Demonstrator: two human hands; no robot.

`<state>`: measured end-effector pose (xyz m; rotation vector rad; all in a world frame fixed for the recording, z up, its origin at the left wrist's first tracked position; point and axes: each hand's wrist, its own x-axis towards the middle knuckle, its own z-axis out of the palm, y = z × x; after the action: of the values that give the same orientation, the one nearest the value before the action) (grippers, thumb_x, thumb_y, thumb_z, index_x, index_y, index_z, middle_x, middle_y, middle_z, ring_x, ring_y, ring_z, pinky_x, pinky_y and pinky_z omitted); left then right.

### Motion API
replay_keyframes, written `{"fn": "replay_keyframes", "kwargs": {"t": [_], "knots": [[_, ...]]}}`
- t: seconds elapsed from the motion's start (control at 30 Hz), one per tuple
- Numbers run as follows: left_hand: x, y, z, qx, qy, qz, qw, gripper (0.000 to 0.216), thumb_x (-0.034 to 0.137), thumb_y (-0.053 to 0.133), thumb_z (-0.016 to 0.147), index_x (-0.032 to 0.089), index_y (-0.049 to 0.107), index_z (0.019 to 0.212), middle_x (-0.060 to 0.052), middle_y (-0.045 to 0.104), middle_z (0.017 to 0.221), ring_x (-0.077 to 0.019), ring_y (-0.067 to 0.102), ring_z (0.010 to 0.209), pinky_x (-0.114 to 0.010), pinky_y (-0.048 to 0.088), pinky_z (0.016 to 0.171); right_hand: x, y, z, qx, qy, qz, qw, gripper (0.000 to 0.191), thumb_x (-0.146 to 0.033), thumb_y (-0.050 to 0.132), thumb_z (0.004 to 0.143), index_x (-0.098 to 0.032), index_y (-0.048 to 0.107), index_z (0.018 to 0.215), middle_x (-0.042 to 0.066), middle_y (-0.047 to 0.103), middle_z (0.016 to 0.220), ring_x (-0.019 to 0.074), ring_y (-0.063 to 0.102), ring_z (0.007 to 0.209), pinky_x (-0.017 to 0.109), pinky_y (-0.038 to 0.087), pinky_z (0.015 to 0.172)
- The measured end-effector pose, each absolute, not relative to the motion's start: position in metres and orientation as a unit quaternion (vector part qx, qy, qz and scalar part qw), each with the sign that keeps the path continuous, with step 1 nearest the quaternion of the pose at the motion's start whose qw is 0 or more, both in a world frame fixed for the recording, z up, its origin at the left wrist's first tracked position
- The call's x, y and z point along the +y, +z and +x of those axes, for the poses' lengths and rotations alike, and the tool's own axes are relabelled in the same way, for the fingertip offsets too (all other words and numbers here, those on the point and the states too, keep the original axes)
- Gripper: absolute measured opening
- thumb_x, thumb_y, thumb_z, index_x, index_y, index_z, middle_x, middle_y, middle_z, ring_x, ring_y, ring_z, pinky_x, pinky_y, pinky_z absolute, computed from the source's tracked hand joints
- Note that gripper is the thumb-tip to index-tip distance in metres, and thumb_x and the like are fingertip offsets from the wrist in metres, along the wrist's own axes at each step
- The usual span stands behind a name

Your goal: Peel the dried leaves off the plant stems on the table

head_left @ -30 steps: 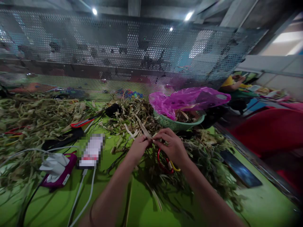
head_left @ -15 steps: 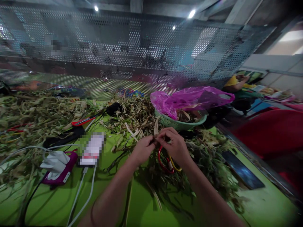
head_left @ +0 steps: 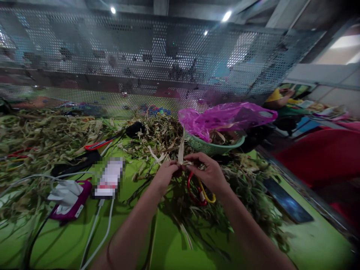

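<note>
Over the pile of plant material, my left hand [head_left: 168, 173] is closed in a pinch at the base of a pale, dry leaf-like strip [head_left: 181, 149] that stands upright. My right hand [head_left: 207, 171] meets it from the right, thumb and forefinger pinched at the same spot; the exact piece between the fingertips is small and partly hidden. Just below the right hand lie red and yellow loop handles [head_left: 190, 189], perhaps of scissors, among dark green stems [head_left: 244, 198]. Behind both hands stands a green plastic basket [head_left: 222, 149] of dry leaves, partly covered by a pink plastic bag [head_left: 227, 118].
On the green table [head_left: 174, 255], dried plants [head_left: 42, 138] spread to the left. A red cutter knife [head_left: 98, 144], a phone [head_left: 109, 178] with white cables and a purple power strip [head_left: 74, 210] lie left. Another phone [head_left: 288, 200] lies right. Perforated metal panel [head_left: 140, 67] stands behind; a person sits far right.
My hands have moved slightly apart, and the left has shifted a little left. The pale strip stands straighter and shows more of its length between them.
</note>
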<state>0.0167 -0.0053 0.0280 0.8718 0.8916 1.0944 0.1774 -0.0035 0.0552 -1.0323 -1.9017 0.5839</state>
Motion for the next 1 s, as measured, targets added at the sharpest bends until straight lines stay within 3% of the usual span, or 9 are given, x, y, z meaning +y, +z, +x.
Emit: {"fn": "replay_keyframes", "kwargs": {"t": [0.13,0.47,0.7,0.9,1.0], "knots": [[-0.0059,0.024,0.0174,0.402,0.48,0.357,0.693,0.014,0.028,0.062,0.06,0.014,0.06,0.063,-0.001,0.055,0.064,-0.0105,0.045,0.061,-0.023,0.035,0.06,-0.0031,0.0536,0.1737,-0.808,0.162,-0.372,0.427,0.018,-0.022,0.058,0.084,-0.025,0.068,0.098,0.007,0.061,0.099,0.0194,0.058,0.095,0.034,0.048,0.083],[-0.0116,0.0276,0.0177,0.347,0.458,0.354,0.738,0.015,0.029,0.053,0.061,0.016,0.049,0.054,0.0,0.045,0.059,-0.0106,0.04,0.058,-0.024,0.035,0.059,-0.0007,0.0532,0.1776,-0.824,0.122,-0.37,0.411,0.011,-0.027,0.061,0.083,-0.026,0.071,0.088,0.005,0.062,0.093,0.0185,0.061,0.088,0.032,0.05,0.078],[-0.0134,0.0283,0.0196,0.34,0.426,0.369,0.753,0.012,0.028,0.052,0.067,0.017,0.049,0.065,0.002,0.044,0.059,-0.0103,0.036,0.057,-0.025,0.032,0.059,-0.004,0.057,0.1775,-0.836,0.111,-0.367,0.391,0.013,-0.026,0.058,0.085,-0.026,0.07,0.09,0.006,0.064,0.094,0.0192,0.061,0.088,0.033,0.05,0.078],[-0.0138,0.0283,0.0197,0.323,0.42,0.383,0.756,0.016,0.027,0.046,0.074,0.015,0.056,0.073,-0.002,0.051,0.066,-0.0124,0.044,0.065,-0.026,0.035,0.063,-0.005,0.0593,0.1774,-0.843,0.127,-0.358,0.381,0.013,-0.024,0.054,0.086,-0.024,0.067,0.088,0.006,0.063,0.094,0.0187,0.061,0.088,0.032,0.049,0.079],[-0.0119,0.0264,0.0195,0.347,0.444,0.356,0.745,0.015,0.029,0.053,0.072,0.015,0.057,0.076,-0.001,0.052,0.067,-0.0117,0.044,0.065,-0.025,0.035,0.061,-0.0049,0.059,0.1767,-0.84,0.142,-0.354,0.385,0.012,-0.023,0.054,0.086,-0.024,0.066,0.087,0.006,0.061,0.097,0.0185,0.06,0.09,0.033,0.049,0.081]]}}
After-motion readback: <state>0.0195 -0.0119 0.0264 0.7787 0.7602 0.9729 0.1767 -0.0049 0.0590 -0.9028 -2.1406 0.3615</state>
